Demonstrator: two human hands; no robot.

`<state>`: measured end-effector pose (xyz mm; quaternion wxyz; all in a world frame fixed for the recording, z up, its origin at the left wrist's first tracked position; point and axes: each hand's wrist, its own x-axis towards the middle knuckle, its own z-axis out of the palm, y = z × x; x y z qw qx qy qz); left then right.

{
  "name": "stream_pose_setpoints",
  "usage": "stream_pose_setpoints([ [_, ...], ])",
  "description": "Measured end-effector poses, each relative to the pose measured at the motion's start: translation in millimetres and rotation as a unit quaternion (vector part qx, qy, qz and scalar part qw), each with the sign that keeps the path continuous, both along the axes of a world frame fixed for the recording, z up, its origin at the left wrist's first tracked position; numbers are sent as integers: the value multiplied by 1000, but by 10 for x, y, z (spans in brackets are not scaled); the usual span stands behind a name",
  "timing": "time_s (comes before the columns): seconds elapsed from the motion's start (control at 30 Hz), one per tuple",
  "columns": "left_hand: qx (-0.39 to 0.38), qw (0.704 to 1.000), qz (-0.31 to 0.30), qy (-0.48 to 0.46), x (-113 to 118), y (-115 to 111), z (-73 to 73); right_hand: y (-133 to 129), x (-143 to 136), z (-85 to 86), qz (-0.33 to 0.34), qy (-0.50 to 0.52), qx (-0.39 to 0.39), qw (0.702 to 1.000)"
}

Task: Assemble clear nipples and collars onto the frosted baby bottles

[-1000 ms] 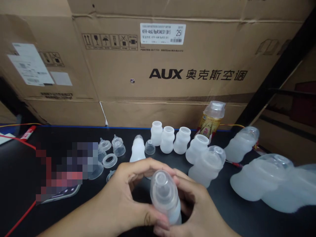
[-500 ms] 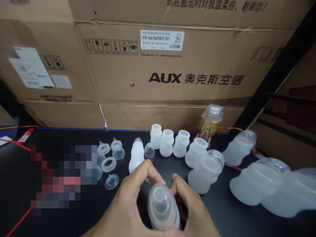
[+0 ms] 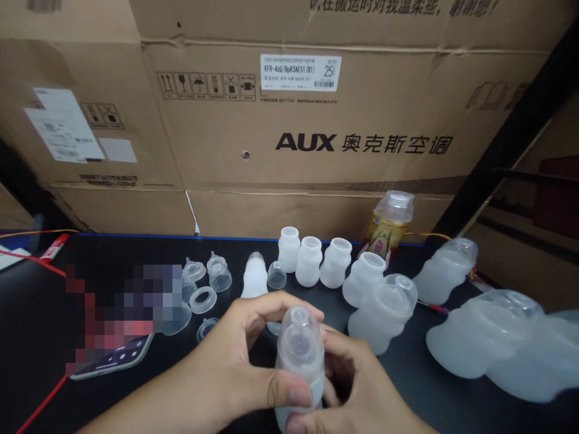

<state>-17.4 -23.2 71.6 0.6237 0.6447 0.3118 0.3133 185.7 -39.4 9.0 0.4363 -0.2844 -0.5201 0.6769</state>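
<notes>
A frosted baby bottle with a clear dome cap stands between my hands at the bottom centre. My left hand is closed round its upper part, thumb across the front and fingers behind. My right hand grips the lower body from the right, its thumb near the bottle's base. Just beyond my left hand is another white bottle with a teat, partly covered by that hand. Beside it lies a clear dome cap. A further clear piece shows between my hands, mostly hidden.
Open white bottles stand at the back, and several capped bottles to the right. Clear rings and teats lie left. A phone, partly pixelated, a gold labelled container and a large cardboard box surround them.
The bottle has tilted more upright, showing more of its body. My left thumb has come across its front, and my left hand now partly covers the clear piece on the left.
</notes>
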Motion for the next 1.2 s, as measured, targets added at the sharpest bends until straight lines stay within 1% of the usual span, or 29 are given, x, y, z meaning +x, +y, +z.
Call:
stream_pose_setpoints([
  [0.1, -6, 999, -30, -10, -51, 4, -13, 6, 24, -117, 14, -36, 5, 999],
  [0.17, -18, 999, -33, -11, -77, -5, -26, 0, 42, -186, 14, -59, 2, 998],
  [0.23, -18, 999, -33, -12, -83, -15, -36, -9, 56, -217, 11, -75, 0, 997],
  [0.3, 3, 1000, -29, -9, -67, -18, -39, -18, 62, -198, 0, -96, -2, 995],
  [0.33, 22, 1000, -17, -5, -53, -18, -39, -22, 61, -170, -9, -107, 0, 994],
  [0.4, 59, 998, 20, 5, -21, -16, -40, -27, 54, -98, -38, -126, 10, 991],
  [0.5, 89, 993, 68, 24, 5, -18, -69, -33, 35, -4, -69, -149, 25, 986],
  [0.63, 93, 992, 74, 38, -23, -12, -152, -30, 26, 20, -75, -133, 24, 988],
  [0.73, 81, 993, 80, 36, -54, 16, -177, -3, 45, 16, -55, -96, 16, 994],
  [0.83, 77, 995, 51, 37, -83, 44, -149, 32, 72, 17, -12, -59, -11, 998],
  [0.97, 56, 997, 16, 52, -144, 66, -95, 68, 83, -25, 18, -57, -78, 995],
  [1.13, 11, 998, -48, 49, -216, 77, -20, 110, 40, -98, 32, -44, -68, 996],
  [1.2, 10, 997, -57, 47, -218, 76, -12, 121, 22, -97, 32, -44, -69, 996],
])
